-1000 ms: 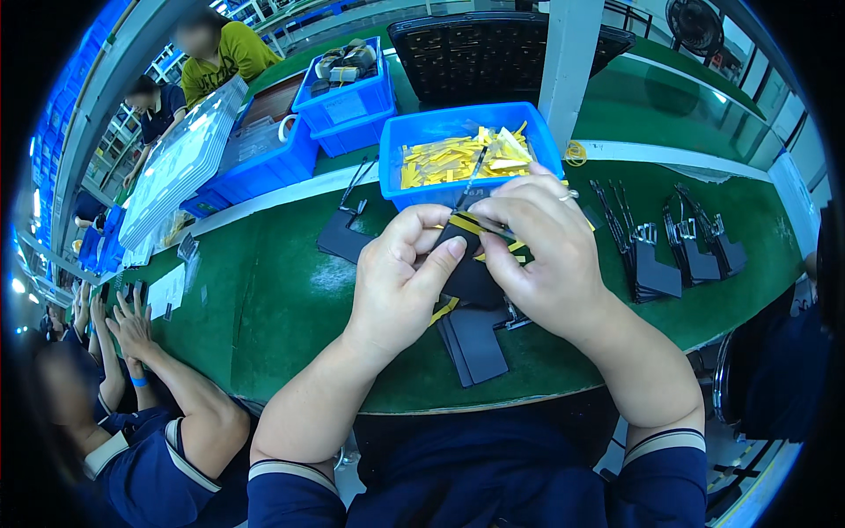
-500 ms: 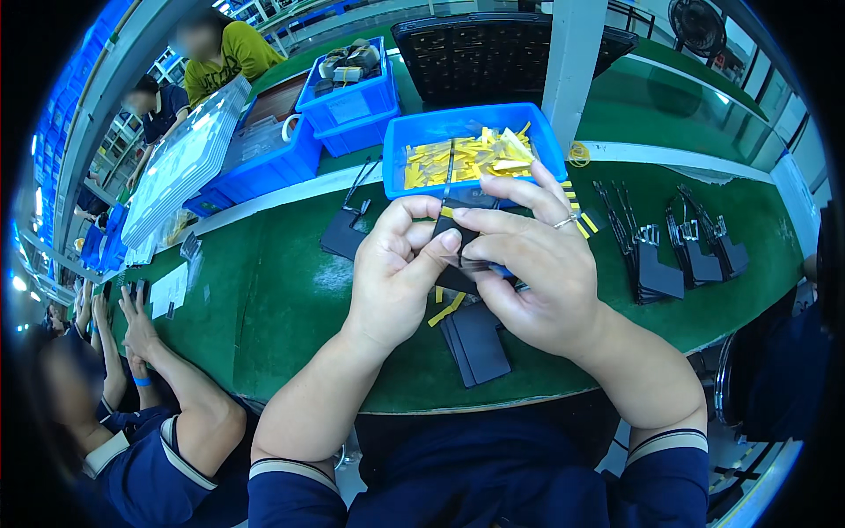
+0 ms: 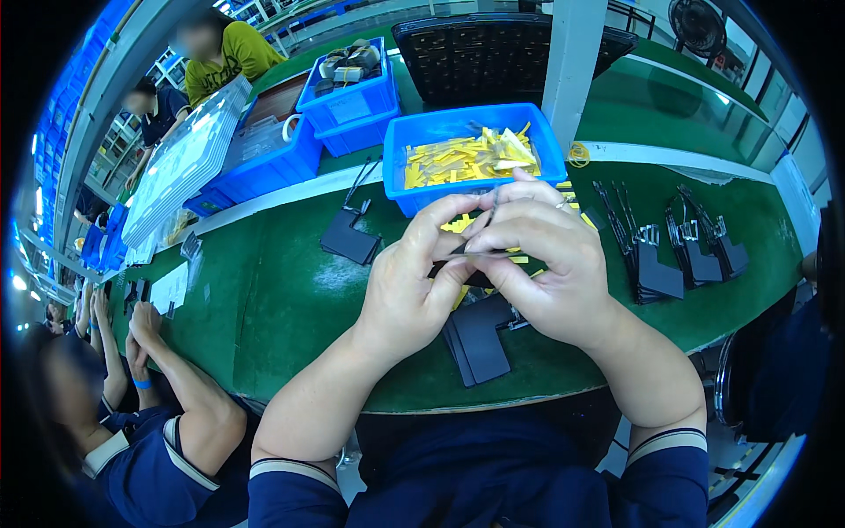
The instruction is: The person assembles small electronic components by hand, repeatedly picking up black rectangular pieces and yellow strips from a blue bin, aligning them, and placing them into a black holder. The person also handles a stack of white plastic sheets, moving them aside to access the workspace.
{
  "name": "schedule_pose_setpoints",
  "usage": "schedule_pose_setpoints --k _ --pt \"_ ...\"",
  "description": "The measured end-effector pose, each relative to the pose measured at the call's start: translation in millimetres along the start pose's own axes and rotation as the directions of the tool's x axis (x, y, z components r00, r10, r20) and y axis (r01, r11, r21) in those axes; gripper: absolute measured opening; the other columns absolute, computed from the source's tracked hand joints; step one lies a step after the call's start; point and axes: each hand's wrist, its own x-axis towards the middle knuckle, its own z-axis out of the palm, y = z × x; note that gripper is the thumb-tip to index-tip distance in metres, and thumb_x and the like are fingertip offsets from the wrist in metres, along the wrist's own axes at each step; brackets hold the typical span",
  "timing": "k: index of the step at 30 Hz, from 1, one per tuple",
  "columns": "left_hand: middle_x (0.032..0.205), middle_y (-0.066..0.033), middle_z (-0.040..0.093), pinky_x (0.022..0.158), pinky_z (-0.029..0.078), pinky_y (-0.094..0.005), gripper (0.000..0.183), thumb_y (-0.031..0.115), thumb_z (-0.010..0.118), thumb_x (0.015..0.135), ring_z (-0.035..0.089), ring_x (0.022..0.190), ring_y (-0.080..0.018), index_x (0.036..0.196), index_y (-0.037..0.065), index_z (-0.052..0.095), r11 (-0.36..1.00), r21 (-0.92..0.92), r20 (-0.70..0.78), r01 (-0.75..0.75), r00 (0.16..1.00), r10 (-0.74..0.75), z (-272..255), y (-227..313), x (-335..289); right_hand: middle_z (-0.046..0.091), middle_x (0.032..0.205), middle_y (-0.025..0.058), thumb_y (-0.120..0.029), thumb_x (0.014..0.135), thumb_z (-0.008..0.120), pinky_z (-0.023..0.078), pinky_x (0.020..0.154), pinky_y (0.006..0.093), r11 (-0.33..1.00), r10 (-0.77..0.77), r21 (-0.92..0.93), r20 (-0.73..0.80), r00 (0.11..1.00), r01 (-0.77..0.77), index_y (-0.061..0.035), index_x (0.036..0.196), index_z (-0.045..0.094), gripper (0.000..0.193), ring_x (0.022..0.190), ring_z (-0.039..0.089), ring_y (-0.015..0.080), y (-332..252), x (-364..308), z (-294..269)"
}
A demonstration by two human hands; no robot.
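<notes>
In front of my chest, both hands pinch a thin black flat part [image 3: 495, 255], seen nearly edge-on, with a thin dark cable rising from it. My left hand [image 3: 400, 273] is closed on its left end, thumb beneath. My right hand [image 3: 554, 260], a ring on one finger, grips the other end with thumb and fingertips. Much of the part is hidden by my fingers. Below the hands lies a small stack of black flat pieces [image 3: 478, 345], a metal connector at its right. Yellow strips [image 3: 459, 223] lie on the green table behind my hands.
A blue bin [image 3: 396, 189] of yellow strips stands beyond my hands. Black L-shaped parts with cables lie at left [image 3: 348, 239] and in piles at right [image 3: 656, 275]. Blue crates [image 3: 348, 110] stand at back left; a white post [image 3: 572, 70] rises behind. A co-worker [image 3: 167, 422] sits at left.
The black part has tilted from showing its face, with a yellow strip on it, to nearly edge-on. My left hand has shifted right, closer to the right hand. The co-worker's hands have come together.
</notes>
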Motion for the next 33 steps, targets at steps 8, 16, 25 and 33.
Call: schedule_pose_setpoints --k 8,16,25,33 --pt "0.091 -0.0093 0.067 0.073 0.048 -0.024 0.032 0.003 0.055 0.087 0.062 0.082 -0.0102 0.117 0.002 0.043 0.849 -0.45 0.045 0.277 0.956 -0.289 -8 -5 2 0.06 0.078 0.0075 0.002 0.064 0.069 0.041 0.091 0.0453 0.933 -0.161 -0.341 -0.118 0.98 0.112 -0.006 0.079 0.061 0.019 0.086 0.059 0.0273 -5 8 -7" --pt "0.095 -0.0166 0.065 0.081 0.049 -0.0275 0.025 0.003 0.052 0.089 0.063 0.088 -0.0174 0.111 0.0 0.041 0.716 -0.638 0.077 0.283 0.949 -0.307 -7 -2 3 0.064 0.077 0.0097 0.001 0.071 0.065 0.047 0.074 0.0332 0.988 0.134 -0.059 -0.138 0.981 -0.143 -0.0021 0.08 0.062 0.01 0.074 0.062 0.0242 6 1 -1" --pt "0.095 -0.0172 0.065 0.081 0.049 -0.0285 0.025 0.003 0.051 0.089 0.064 0.089 -0.0187 0.112 0.001 0.041 0.724 -0.629 0.069 0.284 0.948 -0.312 -5 -2 3 0.063 0.075 0.0087 0.001 0.073 0.063 0.047 0.068 0.0309 0.982 0.189 0.006 -0.148 0.971 -0.19 -0.001 0.078 0.06 0.006 0.072 0.061 0.0215 3 2 -3" --pt "0.094 -0.0176 0.065 0.081 0.049 -0.0289 0.024 0.004 0.051 0.089 0.064 0.088 -0.0188 0.111 0.001 0.042 0.735 -0.609 0.09 0.297 0.947 -0.308 -5 -1 3 0.064 0.076 0.0083 0.001 0.074 0.062 0.047 0.068 0.0298 0.941 0.322 0.122 -0.051 0.945 -0.314 -0.001 0.08 0.061 0.007 0.072 0.061 0.0192 -2 0 0"
